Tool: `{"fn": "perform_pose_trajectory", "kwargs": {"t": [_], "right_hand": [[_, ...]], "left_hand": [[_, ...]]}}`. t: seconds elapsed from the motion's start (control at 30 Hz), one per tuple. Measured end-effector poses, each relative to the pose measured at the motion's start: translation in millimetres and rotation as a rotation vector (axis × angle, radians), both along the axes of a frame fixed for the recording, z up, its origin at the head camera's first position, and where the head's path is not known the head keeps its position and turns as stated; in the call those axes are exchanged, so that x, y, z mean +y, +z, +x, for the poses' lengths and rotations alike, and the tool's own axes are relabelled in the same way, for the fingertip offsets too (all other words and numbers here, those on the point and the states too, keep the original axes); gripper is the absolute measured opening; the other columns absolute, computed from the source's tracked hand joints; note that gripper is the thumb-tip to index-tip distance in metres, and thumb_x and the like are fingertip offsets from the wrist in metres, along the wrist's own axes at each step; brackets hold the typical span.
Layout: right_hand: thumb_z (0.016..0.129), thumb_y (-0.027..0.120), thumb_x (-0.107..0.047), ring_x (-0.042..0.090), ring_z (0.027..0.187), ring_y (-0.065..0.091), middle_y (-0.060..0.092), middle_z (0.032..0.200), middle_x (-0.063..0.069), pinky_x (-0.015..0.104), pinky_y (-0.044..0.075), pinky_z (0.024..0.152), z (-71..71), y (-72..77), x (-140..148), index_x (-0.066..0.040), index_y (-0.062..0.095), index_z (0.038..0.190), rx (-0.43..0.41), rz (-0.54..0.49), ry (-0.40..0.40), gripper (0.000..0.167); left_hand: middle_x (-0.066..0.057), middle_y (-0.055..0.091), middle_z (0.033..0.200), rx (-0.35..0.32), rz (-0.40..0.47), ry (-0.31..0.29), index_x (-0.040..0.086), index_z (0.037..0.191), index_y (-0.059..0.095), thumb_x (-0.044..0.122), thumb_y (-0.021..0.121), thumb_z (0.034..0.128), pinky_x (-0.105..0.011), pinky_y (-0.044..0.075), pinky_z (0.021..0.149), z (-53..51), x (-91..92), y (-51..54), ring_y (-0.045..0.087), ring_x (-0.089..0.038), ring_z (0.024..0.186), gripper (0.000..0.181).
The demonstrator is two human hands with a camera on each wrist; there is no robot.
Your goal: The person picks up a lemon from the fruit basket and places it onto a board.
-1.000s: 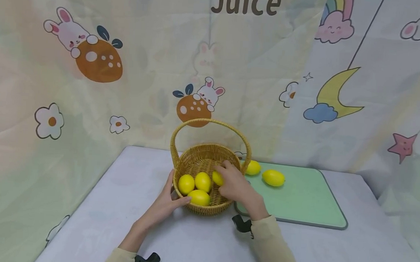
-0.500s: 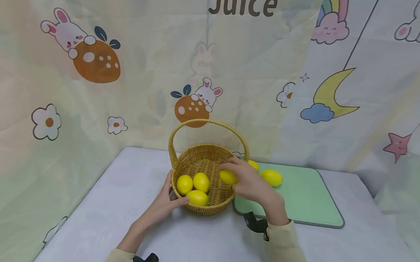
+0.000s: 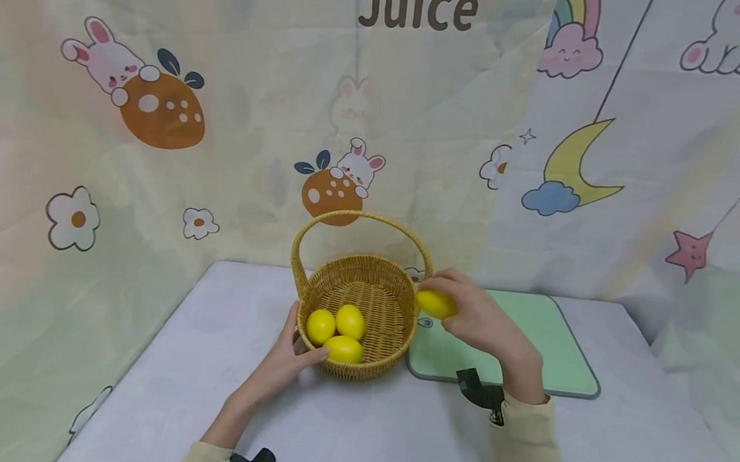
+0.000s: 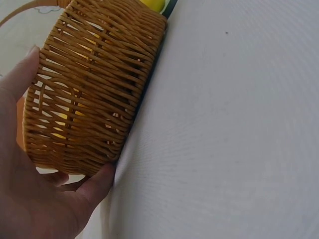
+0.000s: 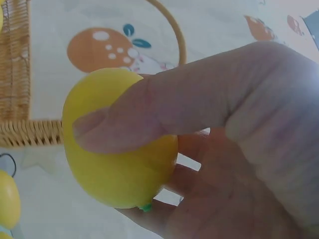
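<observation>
A yellow lemon [image 3: 436, 304] is pinched between thumb and fingers of my right hand [image 3: 481, 320], just outside the right rim of the wicker basket [image 3: 387, 322]. The right wrist view shows the thumb laid across this lemon, with a small green tip at its end. My left hand [image 3: 280, 367] grips the basket's front left side, thumb over the rim and fingers against the outer wall. Inside the basket, three lemons lie together at the front left: a left one [image 3: 320, 327], a back one [image 3: 350, 322] and a front one [image 3: 343, 349].
A green board [image 3: 526, 368] with a grey edge lies right of the basket. Lemons [image 5: 7, 199] show at the lower left of the right wrist view; in the head view my right hand hides that spot. The basket's tall handle [image 3: 364, 215] arches upward. A printed cloth [image 3: 257, 113] hangs behind.
My right hand has lifted a lemon out of the basket and carried it right, over the green board's left part. The left hand keeps its hold on the basket.
</observation>
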State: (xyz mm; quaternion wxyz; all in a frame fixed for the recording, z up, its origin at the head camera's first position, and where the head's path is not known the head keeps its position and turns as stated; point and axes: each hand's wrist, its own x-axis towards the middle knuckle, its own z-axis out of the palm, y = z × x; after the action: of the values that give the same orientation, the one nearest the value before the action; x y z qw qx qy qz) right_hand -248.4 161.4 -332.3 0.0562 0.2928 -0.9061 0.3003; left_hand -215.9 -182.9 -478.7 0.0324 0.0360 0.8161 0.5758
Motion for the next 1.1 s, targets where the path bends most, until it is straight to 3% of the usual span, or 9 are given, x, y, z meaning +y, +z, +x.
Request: {"fn": "perform_pose_trajectory", "kwargs": {"t": [0.2,0.4,0.73,1.1], "right_hand": [[0.073,0.06,0.016,0.027,0.102,0.054,0.054,0.124,0.006,0.033,0.049,0.077,-4.0,-0.6,16,-0.017,0.067,0.126,-0.023,-0.003,-0.033,0.063],[0.076,0.065,0.008,0.027,0.101,0.054,0.056,0.122,0.007,0.036,0.049,0.081,-11.8,-5.5,26,-0.015,0.064,0.131,-0.056,-0.003,-0.081,0.06],[0.073,0.064,0.006,0.026,0.096,0.053,0.058,0.117,0.008,0.034,0.046,0.077,-30.5,-26.2,25,-0.014,0.065,0.129,-0.087,-0.006,-0.134,0.06],[0.064,0.059,0.013,0.023,0.087,0.05,0.062,0.106,0.009,0.032,0.041,0.07,-55.7,-64.1,12,-0.009,0.07,0.118,-0.01,0.071,-0.027,0.06]], "left_hand": [[0.001,-0.004,0.169,-0.002,0.002,-0.001,0.045,0.154,-0.013,0.045,0.074,0.0867,-0.065,0.016,0.12,-0.2,-0.5,0.4,0.009,-0.035,0.155,0.11],[0.0,-0.004,0.169,-0.011,0.009,-0.002,0.045,0.155,-0.013,0.045,0.075,0.0862,-0.064,0.017,0.12,-0.3,-0.4,0.7,0.009,-0.035,0.155,0.112],[0.0,-0.003,0.169,-0.004,-0.005,0.0,0.045,0.155,-0.014,0.046,0.075,0.0859,-0.065,0.018,0.12,-1.0,-0.2,-0.3,0.01,-0.036,0.155,0.112],[0.002,-0.003,0.169,-0.001,-0.003,0.003,0.047,0.154,-0.013,0.047,0.075,0.0857,-0.063,0.018,0.121,-2.7,-0.9,-2.4,0.009,-0.033,0.156,0.111]]}}
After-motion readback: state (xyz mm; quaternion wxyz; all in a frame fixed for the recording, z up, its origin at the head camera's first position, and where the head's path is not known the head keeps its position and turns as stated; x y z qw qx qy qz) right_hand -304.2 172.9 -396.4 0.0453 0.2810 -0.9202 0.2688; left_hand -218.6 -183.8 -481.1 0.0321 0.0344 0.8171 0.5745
